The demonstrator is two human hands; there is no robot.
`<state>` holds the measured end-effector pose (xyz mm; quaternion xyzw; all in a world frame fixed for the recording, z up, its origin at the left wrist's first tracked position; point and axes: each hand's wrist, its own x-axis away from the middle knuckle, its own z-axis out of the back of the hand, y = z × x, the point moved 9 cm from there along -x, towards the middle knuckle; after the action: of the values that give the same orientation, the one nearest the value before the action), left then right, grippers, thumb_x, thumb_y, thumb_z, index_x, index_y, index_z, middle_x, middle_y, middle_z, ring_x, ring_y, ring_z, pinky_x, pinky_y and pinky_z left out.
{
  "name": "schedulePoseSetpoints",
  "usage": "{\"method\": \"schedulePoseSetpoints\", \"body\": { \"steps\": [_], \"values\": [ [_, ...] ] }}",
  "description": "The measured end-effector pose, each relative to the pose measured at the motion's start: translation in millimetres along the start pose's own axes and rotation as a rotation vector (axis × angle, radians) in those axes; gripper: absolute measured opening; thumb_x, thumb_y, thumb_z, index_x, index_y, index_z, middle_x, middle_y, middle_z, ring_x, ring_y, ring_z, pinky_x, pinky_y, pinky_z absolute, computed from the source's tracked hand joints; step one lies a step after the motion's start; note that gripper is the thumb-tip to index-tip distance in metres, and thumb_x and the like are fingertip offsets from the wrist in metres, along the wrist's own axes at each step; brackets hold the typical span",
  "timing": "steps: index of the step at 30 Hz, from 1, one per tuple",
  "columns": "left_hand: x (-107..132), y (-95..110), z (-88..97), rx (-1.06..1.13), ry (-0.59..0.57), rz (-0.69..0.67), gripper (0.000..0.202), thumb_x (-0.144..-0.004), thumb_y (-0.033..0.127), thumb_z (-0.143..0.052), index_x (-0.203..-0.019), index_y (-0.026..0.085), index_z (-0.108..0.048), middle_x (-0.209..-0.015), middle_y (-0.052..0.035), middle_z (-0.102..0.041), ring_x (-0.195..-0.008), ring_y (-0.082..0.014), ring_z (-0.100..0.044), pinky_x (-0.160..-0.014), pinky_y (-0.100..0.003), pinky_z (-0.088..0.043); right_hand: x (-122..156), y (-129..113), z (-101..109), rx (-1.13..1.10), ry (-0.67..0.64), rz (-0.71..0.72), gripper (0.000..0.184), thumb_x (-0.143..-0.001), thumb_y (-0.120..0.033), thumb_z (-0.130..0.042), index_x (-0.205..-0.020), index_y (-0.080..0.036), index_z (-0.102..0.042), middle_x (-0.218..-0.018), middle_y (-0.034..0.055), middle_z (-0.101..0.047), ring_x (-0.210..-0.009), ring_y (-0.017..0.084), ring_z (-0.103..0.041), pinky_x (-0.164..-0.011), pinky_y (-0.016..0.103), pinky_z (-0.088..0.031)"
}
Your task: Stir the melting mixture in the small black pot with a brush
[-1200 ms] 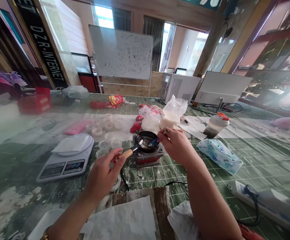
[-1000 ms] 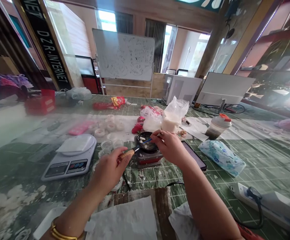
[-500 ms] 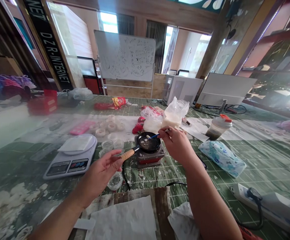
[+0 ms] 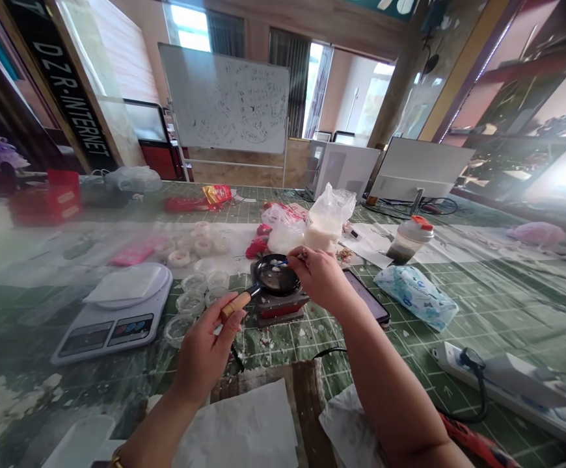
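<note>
My left hand (image 4: pixel 203 344) is closed around the wooden handle (image 4: pixel 237 304) of a small black frying pan (image 4: pixel 290 284). The pan rests on a little red and grey burner (image 4: pixel 280 309). Inside it are white lumps (image 4: pixel 278 265) in a clear liquid. From the right, my right hand (image 4: pixel 319 279) pinches a thin blue stick (image 4: pixel 283 263), mostly covered by the fingers, with its tip down among the lumps. Clear round cups (image 4: pixel 190 302) stand to the left of the pan. Bags of white material (image 4: pixel 323 234) sit just behind it.
A white kitchen scale (image 4: pixel 112 318) stands at left. On the right are a phone (image 4: pixel 368 296), a wipes packet (image 4: pixel 417 296), a shaker bottle (image 4: pixel 410 239) and a power strip (image 4: pixel 507 383). White paper (image 4: pixel 244 422) lies in front, and a cable (image 4: pixel 329 351) runs near my right arm.
The view has swung slightly right, so everything sits further left. My left fingers have closed more around the pan handle. The blue stick has shifted within the pan, and more of the phone shows.
</note>
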<state>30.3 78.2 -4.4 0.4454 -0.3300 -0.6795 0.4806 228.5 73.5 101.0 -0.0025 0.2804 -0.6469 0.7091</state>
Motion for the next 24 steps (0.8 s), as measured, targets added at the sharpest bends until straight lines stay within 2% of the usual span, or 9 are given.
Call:
{"method": "schedulePoseSetpoints", "body": {
  "steps": [4, 7, 9, 12, 18, 22, 24],
  "values": [
    [4.7, -4.0, -3.9, 0.076, -0.004, -0.01, 0.045, -0.083, 0.045, -0.05, -0.12, 0.02, -0.051, -0.096, -0.0078, -0.068, -0.082, -0.0214, -0.065, -0.078, -0.034, -0.05, 4.0, -5.0, 2.9, 0.028, 0.0, 0.012, 0.022, -0.09, -0.028, -0.041, -0.085, -0.019, -0.06, -0.074, 0.0031, -0.067, -0.076, 0.018, -0.056, -0.076, 0.031, -0.031],
    [8.7, -1.4, -5.9, 0.194, 0.011, -0.05, 0.043, -0.085, 0.041, -0.049, -0.123, 0.021, -0.048, -0.103, -0.0084, -0.066, -0.085, -0.0204, -0.065, -0.083, -0.036, -0.05, 6.0, -15.2, -2.3, -0.003, -0.037, 0.07, 0.02, -0.091, -0.028, -0.041, -0.09, -0.02, -0.06, -0.074, 0.0022, -0.066, -0.076, 0.017, -0.055, -0.077, 0.03, -0.032],
    [11.2, 0.1, -7.6, 0.262, 0.01, -0.072, 0.041, -0.087, 0.04, -0.047, -0.124, 0.021, -0.046, -0.105, -0.0082, -0.065, -0.087, -0.02, -0.065, -0.085, -0.036, -0.05, 5.3, -13.1, -3.0, 0.041, -0.024, 0.041, 0.021, -0.091, -0.028, -0.04, -0.093, -0.02, -0.059, -0.073, 0.0027, -0.066, -0.077, 0.018, -0.055, -0.08, 0.032, -0.031],
    [13.3, 0.8, -10.8, 0.332, -0.011, -0.086, 0.04, -0.088, 0.039, -0.045, -0.124, 0.021, -0.046, -0.104, -0.0081, -0.066, -0.091, -0.0206, -0.064, -0.086, -0.038, -0.05, 6.4, -7.3, 1.4, 0.136, 0.017, -0.03, 0.024, -0.091, -0.028, -0.039, -0.09, -0.018, -0.06, -0.072, 0.0051, -0.066, -0.08, 0.02, -0.054, -0.082, 0.034, -0.03],
    [13.1, 0.7, -12.3, 0.41, -0.02, -0.055, 0.04, -0.089, 0.039, -0.046, -0.124, 0.021, -0.046, -0.105, -0.0089, -0.066, -0.091, -0.0215, -0.064, -0.085, -0.039, -0.05, 11.2, -22.7, -3.8, 0.098, -0.03, 0.069, 0.024, -0.092, -0.028, -0.037, -0.091, -0.018, -0.058, -0.072, 0.0042, -0.065, -0.078, 0.018, -0.054, -0.081, 0.033, -0.031],
    [13.0, -0.5, -13.9, 0.448, -0.032, -0.03, 0.042, -0.088, 0.04, -0.047, -0.125, 0.02, -0.045, -0.096, -0.0078, -0.068, -0.093, -0.0231, -0.064, -0.084, -0.041, -0.049, 9.3, -10.6, 2.0, 0.148, -0.01, -0.021, 0.024, -0.092, -0.028, -0.037, -0.09, -0.017, -0.058, -0.071, 0.0055, -0.065, -0.079, 0.02, -0.054, -0.081, 0.035, -0.031],
    [13.4, -1.7, -15.4, 0.477, -0.046, -0.028, 0.043, -0.088, 0.039, -0.046, -0.126, 0.02, -0.043, -0.092, -0.0075, -0.069, -0.098, -0.0235, -0.062, -0.087, -0.042, -0.046, 9.5, -9.8, 4.0, 0.112, -0.024, -0.011, 0.024, -0.092, -0.028, -0.037, -0.087, -0.017, -0.058, -0.073, 0.005, -0.066, -0.078, 0.019, -0.054, -0.081, 0.034, -0.031]
  ]
}}
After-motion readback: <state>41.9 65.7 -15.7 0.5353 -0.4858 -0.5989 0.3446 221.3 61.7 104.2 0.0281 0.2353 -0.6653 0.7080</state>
